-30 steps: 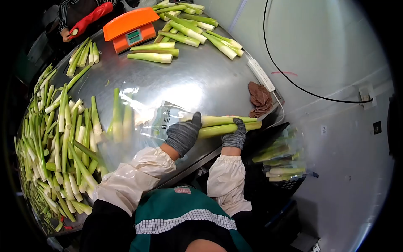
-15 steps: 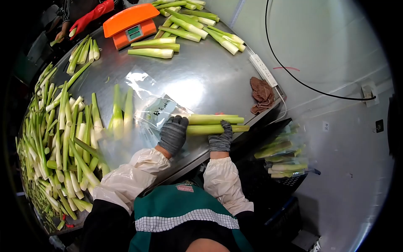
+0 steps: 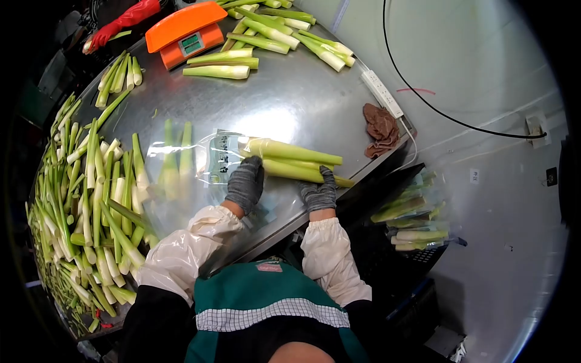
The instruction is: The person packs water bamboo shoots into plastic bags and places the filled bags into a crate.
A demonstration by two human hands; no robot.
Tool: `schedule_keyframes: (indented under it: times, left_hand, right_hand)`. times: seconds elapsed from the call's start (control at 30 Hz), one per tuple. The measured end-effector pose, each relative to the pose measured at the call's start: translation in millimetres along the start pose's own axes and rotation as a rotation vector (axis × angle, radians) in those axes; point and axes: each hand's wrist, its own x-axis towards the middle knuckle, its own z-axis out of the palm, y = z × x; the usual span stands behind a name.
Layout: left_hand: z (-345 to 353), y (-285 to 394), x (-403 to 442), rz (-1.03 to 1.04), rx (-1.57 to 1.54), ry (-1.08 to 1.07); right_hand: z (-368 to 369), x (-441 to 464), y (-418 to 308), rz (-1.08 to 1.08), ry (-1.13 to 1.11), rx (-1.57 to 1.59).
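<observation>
A small bunch of pale green water bamboo stems lies sideways between my gloved hands, with its thick ends inside the mouth of a clear plastic bag. The bag carries a printed blue-green label. My left hand is closed at the bag's mouth, gripping the film beside the stem ends; its fingertips are partly hidden. Around the narrower right-hand ends of the stems, my right hand is closed from below. More stems show through clear film left of the label.
A large heap of stems covers the table's left side. An orange scale stands at the back beside more stems. A brown cloth and power strip lie along the right edge. Bagged stems sit below. A red-gloved hand works opposite.
The stems have shifted slightly up and left, with their thick ends now in the bag's mouth. The label lies flatter and more upright. The other person's red glove has moved.
</observation>
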Motion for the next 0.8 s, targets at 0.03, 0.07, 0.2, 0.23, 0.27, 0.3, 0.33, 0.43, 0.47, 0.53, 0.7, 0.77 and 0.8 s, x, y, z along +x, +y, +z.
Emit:
schedule_keyframes:
  times: [0.03, 0.07, 0.2, 0.23, 0.27, 0.3, 0.33, 0.43, 0.47, 0.53, 0.7, 0.77, 0.8]
  left_hand:
    - [-2, 1, 6, 0.009, 0.045, -0.024]
    - [-5, 5, 10, 0.02, 0.09, -0.047]
    - [-19, 32, 12, -0.007, 0.334, -0.35]
    - [-16, 29, 9, 0.027, 0.359, -0.302]
    - [-14, 25, 6, 0.027, 0.36, -0.306]
    - [-15, 21, 5, 0.04, 0.349, -0.2]
    - [-15, 18, 5, 0.054, 0.337, -0.093]
    - [-26, 26, 4, -0.012, 0.374, -0.221]
    - [-28, 29, 2, -0.023, 0.395, -0.265]
    - [-30, 32, 0, -0.062, 0.397, -0.282]
    - [-23, 27, -11, 0.026, 0.409, -0.286]
    - [-21, 26, -16, 0.028, 0.443, -0.331]
    - [-22, 24, -18, 0.029, 0.445, -0.332]
  right_hand:
    - [-3, -3, -3, 0.07, 0.055, -0.007]
    - [0, -8, -3, 0.07, 0.056, -0.003]
    - [0, -10, -3, 0.119, 0.129, -0.111]
    - [-1, -8, -2, 0.109, 0.145, -0.152]
    - [-6, -5, -3, 0.109, 0.148, -0.149]
    - [-11, -1, -5, 0.124, 0.127, -0.16]
    - [-15, 2, -7, 0.139, 0.104, -0.172]
    - [-13, 0, -5, 0.104, 0.085, -0.211]
    - [-16, -1, -2, 0.107, 0.088, -0.207]
    - [-21, -5, 7, 0.147, 0.025, -0.33]
    - [-32, -17, 44, 0.32, -0.032, -0.253]
    - [-40, -11, 56, 0.481, -0.083, -0.168]
    - [-45, -10, 62, 0.481, -0.085, -0.167]
